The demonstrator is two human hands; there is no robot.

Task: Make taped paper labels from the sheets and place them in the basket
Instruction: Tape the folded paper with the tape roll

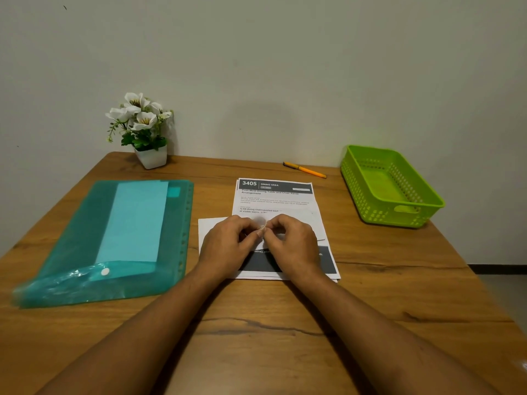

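A stack of printed sheets (273, 198) lies in the middle of the wooden table, headed "3405 DINING AREA". A blank white paper piece (209, 225) rests across the stack. My left hand (228, 245) and my right hand (291, 242) meet above it, fingertips together, pinching a small pale piece (263, 227) that looks like tape; it is too small to tell for sure. Both hands hide the middle of the sheets. The green plastic basket (410, 208) stands at the right back and looks to have nothing in it.
A teal plastic document folder (85, 252) with a light sheet inside lies at the left. A white pot of artificial flowers (151, 158) stands at the back by the wall. An orange pen (305, 169) lies behind the sheets. The table edge falls off at the right.
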